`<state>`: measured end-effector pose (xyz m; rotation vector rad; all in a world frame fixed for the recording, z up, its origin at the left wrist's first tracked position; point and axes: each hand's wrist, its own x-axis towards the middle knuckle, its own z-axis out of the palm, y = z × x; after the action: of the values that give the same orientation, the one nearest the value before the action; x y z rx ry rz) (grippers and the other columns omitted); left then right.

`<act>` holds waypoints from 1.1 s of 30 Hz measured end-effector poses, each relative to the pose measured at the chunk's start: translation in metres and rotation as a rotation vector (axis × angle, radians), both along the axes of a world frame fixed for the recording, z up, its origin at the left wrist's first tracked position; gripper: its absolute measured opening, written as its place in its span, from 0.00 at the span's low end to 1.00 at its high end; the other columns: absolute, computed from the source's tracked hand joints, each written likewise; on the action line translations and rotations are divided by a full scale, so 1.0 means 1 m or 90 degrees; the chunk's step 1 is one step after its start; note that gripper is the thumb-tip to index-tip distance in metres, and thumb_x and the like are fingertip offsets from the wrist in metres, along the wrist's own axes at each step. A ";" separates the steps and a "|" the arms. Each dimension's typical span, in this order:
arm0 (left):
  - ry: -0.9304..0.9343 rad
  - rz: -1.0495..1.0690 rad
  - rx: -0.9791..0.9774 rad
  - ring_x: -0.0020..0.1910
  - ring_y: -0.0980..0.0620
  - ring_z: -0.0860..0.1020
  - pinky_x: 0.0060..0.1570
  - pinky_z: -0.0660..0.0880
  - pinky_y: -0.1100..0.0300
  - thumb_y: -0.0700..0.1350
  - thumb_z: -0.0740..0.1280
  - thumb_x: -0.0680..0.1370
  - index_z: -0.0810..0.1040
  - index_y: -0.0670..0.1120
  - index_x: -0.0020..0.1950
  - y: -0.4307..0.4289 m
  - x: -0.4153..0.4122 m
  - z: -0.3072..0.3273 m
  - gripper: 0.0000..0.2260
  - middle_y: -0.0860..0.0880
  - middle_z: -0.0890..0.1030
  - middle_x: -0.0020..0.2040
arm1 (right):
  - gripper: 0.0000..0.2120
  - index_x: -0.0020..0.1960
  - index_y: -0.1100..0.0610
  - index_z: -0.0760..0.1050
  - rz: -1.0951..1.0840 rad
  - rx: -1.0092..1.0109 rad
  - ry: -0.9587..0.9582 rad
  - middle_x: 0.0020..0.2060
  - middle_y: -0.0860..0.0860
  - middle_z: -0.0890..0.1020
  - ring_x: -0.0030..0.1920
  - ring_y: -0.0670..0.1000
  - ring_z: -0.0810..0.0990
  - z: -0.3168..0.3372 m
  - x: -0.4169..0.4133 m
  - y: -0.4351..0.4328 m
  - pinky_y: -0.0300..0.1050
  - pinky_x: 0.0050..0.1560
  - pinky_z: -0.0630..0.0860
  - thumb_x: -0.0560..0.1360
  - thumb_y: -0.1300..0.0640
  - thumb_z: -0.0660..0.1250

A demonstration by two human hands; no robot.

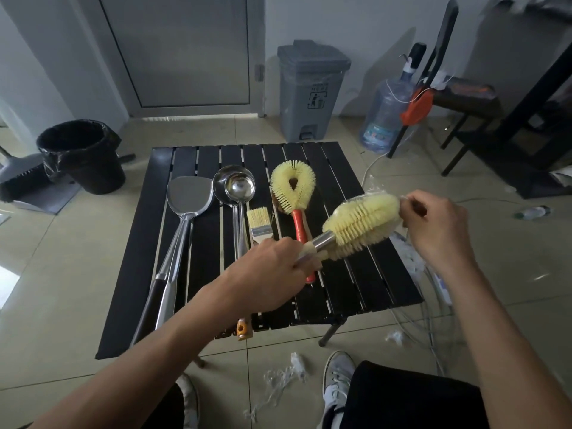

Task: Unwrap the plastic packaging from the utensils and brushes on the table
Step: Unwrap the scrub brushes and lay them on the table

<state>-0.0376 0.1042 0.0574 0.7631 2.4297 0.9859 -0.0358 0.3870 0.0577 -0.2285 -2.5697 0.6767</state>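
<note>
Brush [360, 221], yellow bristles, steel-necked, gripped by left hand [272, 267], right hand [436, 224] pinching clear film [376, 191]

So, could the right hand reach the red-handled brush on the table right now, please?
Probably not yet: the right hand pinches the plastic wrap on the held brush, which the left hand holds over the red-handled brush.

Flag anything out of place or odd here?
Crumpled plastic scraps litter the floor by the person's shoes, though the black bin and grey pedal bin stand nearby. A bottle lies on its side on the floor at right, and loose cables sprawl beside the table.
</note>
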 end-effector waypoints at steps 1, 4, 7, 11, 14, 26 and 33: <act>-0.049 -0.015 0.025 0.24 0.62 0.72 0.25 0.68 0.70 0.52 0.61 0.87 0.74 0.53 0.44 0.000 -0.002 0.001 0.12 0.53 0.76 0.33 | 0.15 0.38 0.59 0.77 0.002 -0.023 -0.020 0.29 0.52 0.79 0.31 0.52 0.75 -0.002 -0.003 0.003 0.35 0.31 0.66 0.82 0.55 0.65; -0.225 -0.008 0.113 0.26 0.61 0.70 0.25 0.68 0.67 0.53 0.62 0.86 0.77 0.49 0.45 -0.002 -0.005 0.001 0.13 0.55 0.75 0.32 | 0.15 0.38 0.56 0.77 0.031 -0.107 -0.076 0.27 0.46 0.78 0.28 0.44 0.73 -0.007 -0.012 0.011 0.39 0.31 0.68 0.81 0.52 0.64; -0.357 -0.011 0.170 0.26 0.57 0.69 0.25 0.67 0.64 0.57 0.63 0.85 0.76 0.49 0.41 -0.003 -0.007 -0.001 0.18 0.54 0.74 0.31 | 0.12 0.41 0.56 0.81 0.089 -0.314 -0.144 0.28 0.48 0.76 0.28 0.44 0.71 -0.013 -0.018 0.013 0.40 0.30 0.70 0.80 0.54 0.65; -0.527 -0.014 0.273 0.26 0.56 0.66 0.24 0.66 0.65 0.60 0.64 0.83 0.76 0.50 0.39 -0.001 -0.011 -0.006 0.18 0.51 0.71 0.32 | 0.19 0.33 0.50 0.82 0.113 -0.515 -0.247 0.26 0.48 0.73 0.26 0.45 0.68 -0.024 -0.025 0.002 0.36 0.25 0.64 0.80 0.62 0.65; -0.652 0.009 0.359 0.25 0.57 0.66 0.24 0.67 0.66 0.56 0.62 0.85 0.75 0.49 0.41 0.003 -0.015 -0.010 0.17 0.52 0.69 0.32 | 0.10 0.33 0.53 0.79 0.082 -0.554 -0.319 0.25 0.49 0.72 0.25 0.45 0.65 -0.030 -0.025 -0.005 0.38 0.25 0.58 0.74 0.55 0.70; -0.819 0.167 0.695 0.22 0.58 0.67 0.21 0.69 0.65 0.53 0.60 0.85 0.72 0.45 0.45 0.018 -0.044 -0.020 0.14 0.53 0.69 0.29 | 0.08 0.46 0.61 0.82 0.145 -0.534 -0.596 0.30 0.51 0.76 0.27 0.44 0.69 -0.043 -0.012 -0.011 0.36 0.26 0.61 0.80 0.60 0.66; -0.746 0.238 0.672 0.30 0.55 0.73 0.31 0.76 0.60 0.44 0.65 0.83 0.75 0.43 0.54 0.033 -0.045 -0.039 0.05 0.50 0.74 0.37 | 0.10 0.58 0.60 0.82 0.142 -0.640 -0.402 0.46 0.57 0.88 0.46 0.53 0.88 -0.037 -0.006 -0.017 0.43 0.41 0.81 0.83 0.58 0.65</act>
<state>-0.0827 0.1377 0.0184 -0.1159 0.9377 2.0969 -0.0414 0.3702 0.0210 -0.5384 -2.5501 2.2483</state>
